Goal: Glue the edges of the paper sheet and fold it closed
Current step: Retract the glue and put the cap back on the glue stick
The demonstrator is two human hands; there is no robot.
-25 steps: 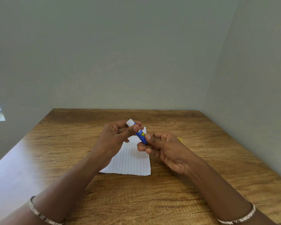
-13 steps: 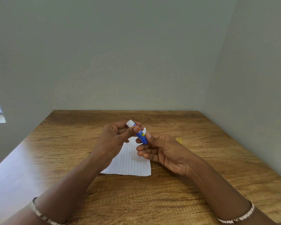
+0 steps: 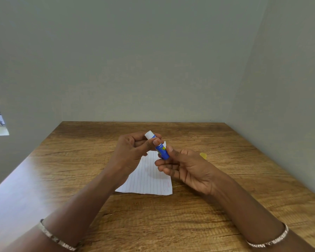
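both hands on glue stick (image 3: 161, 149) over paper (image 3: 147, 180)
left hand (image 3: 133, 151) pinches the white end, thumb across; right hand (image 3: 188, 169), palm up, pinches the blue base, other fingers loosely curled.

Your sheet (image 3: 147, 179) lies on the table (image 3: 80, 179) before you, near its middle. Above its far end your left hand (image 3: 133, 151) and right hand (image 3: 187, 168) meet, holding the glue stick (image 3: 161, 150) between them. A cap (image 3: 203, 155) sits on the table just behind your right hand.

left hand (image 3: 131, 151) + right hand (image 3: 187, 168) pinch glue stick (image 3: 162, 151), seemingly uncapped | paper sheet (image 3: 145, 180) beneath
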